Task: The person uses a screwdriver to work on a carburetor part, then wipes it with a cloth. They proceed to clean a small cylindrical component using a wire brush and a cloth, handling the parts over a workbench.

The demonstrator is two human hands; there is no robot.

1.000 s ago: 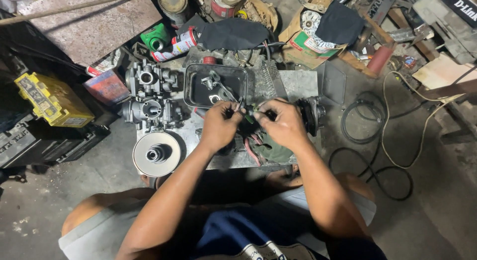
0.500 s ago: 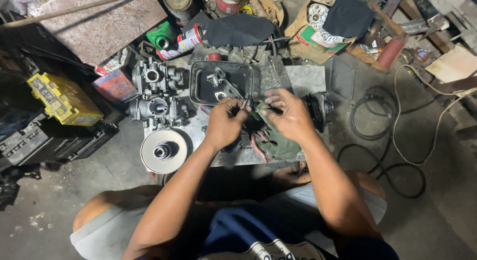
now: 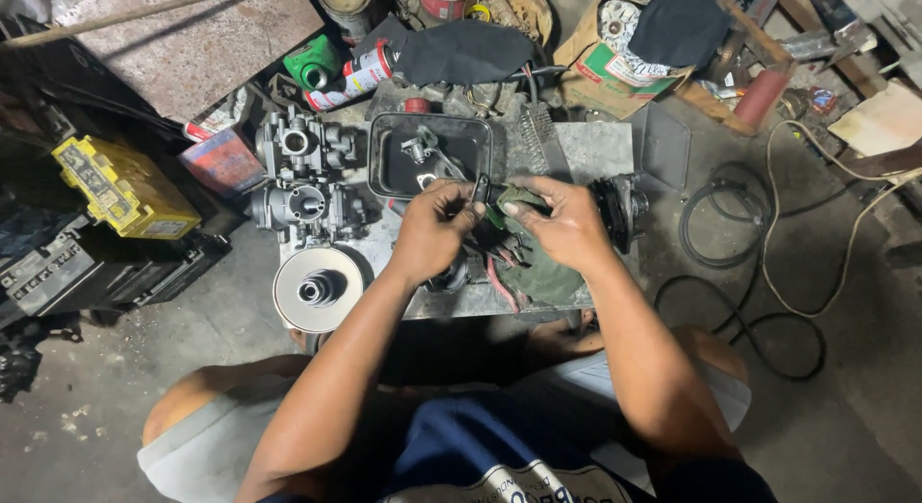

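Right hand (image 3: 562, 224) shifted onto green rag (image 3: 538, 268); left hand (image 3: 432, 229) pinching small dark part (image 3: 480, 189).

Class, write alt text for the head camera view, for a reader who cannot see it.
Seen from above, a person's left hand pinches a small dark part while the right hand presses a green rag to it, over a cluttered metal worktop.

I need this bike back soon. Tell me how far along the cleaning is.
Done: two carburetors sit apart on the table, small parts in the black tray. In hand: left hand pinches a small dark part; right hand presses a green rag to it. Left: nothing looks reassembled.
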